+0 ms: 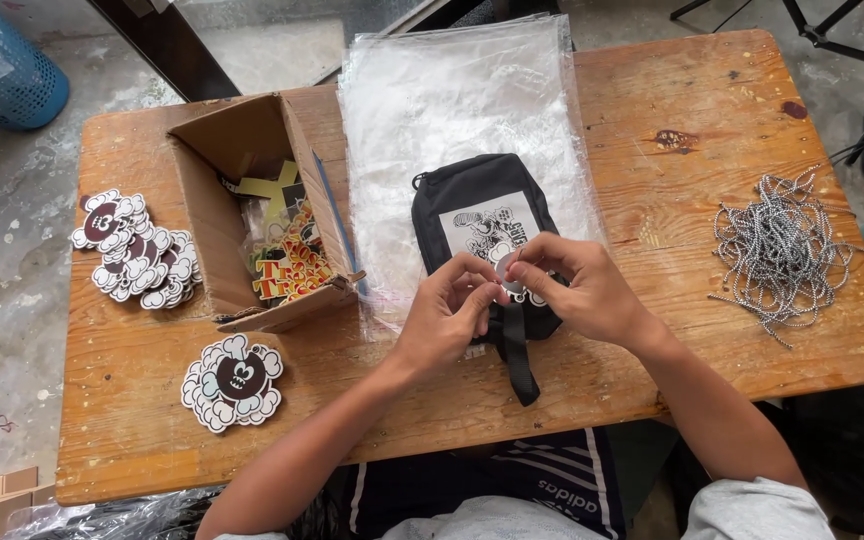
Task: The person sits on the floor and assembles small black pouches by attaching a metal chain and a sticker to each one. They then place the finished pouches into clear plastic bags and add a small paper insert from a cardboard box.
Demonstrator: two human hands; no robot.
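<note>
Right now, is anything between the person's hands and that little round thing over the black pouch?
No. Both the left hand and right hand already pinch the small round piece directly above the black pouch.

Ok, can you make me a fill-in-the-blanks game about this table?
1. Both hands, the left hand and the right hand, pinch a small round ____ between them.
2. Under the hands lies a small ____ bag.
3. The cardboard box lies tipped on its ____.
4. The tangle of speckled cord lies at the table's ____ end.

Missing words: disc; black; side; right
</note>
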